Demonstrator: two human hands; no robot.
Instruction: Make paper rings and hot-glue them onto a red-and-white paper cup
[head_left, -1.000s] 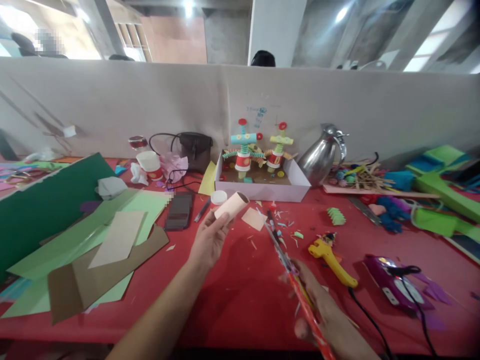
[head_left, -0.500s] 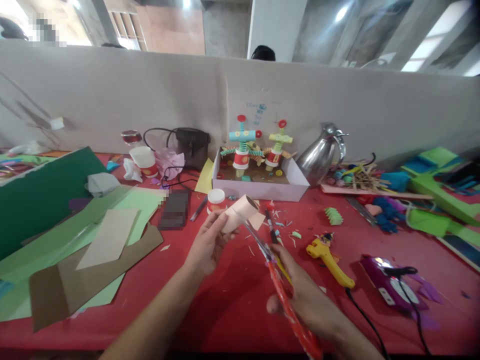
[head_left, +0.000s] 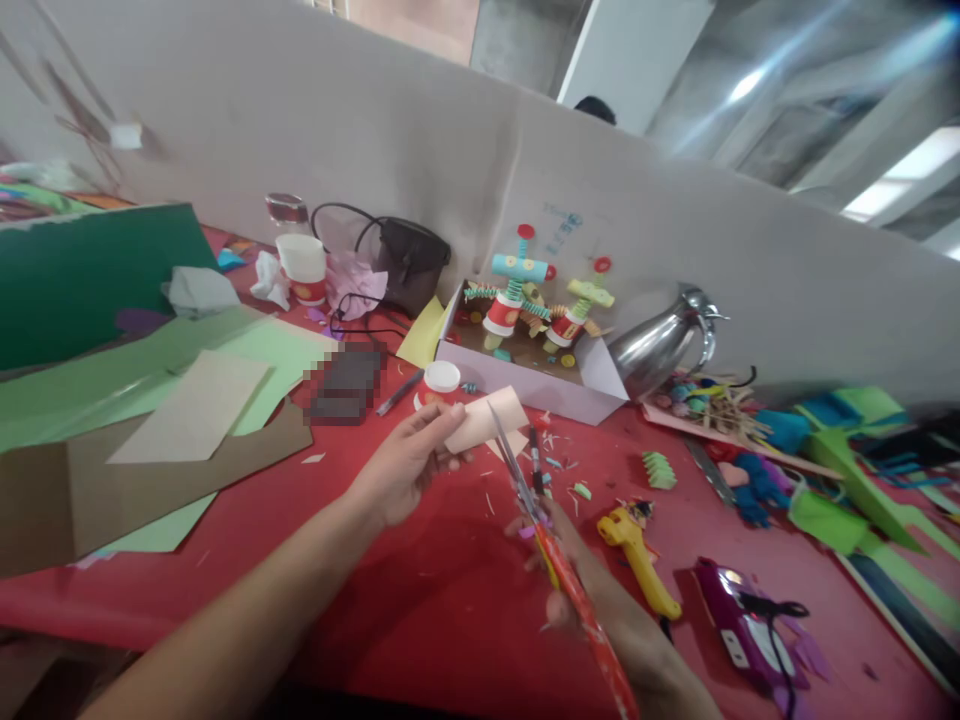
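Between the thumb and fingers of my left hand is a cream paper tube, held in the air over the table. My right hand is closed around a pair of scissors with red-wrapped and yellow handles. The scissor blades lie against the tube's side; I cannot tell whether they cut into it. Just behind the left hand stands a small white-and-red paper cup. A black marker and paper scraps lie beyond the blades.
Two paper-cup figures stand in a shallow box beside a steel jug. On the right are a yellow glue gun and a purple device with a cable. Cardboard sheets cover the left of the red table.
The view has tilted and shifted. The tube has turned, so its open end no longer faces me. The scissors stay against it, with both hands still holding.
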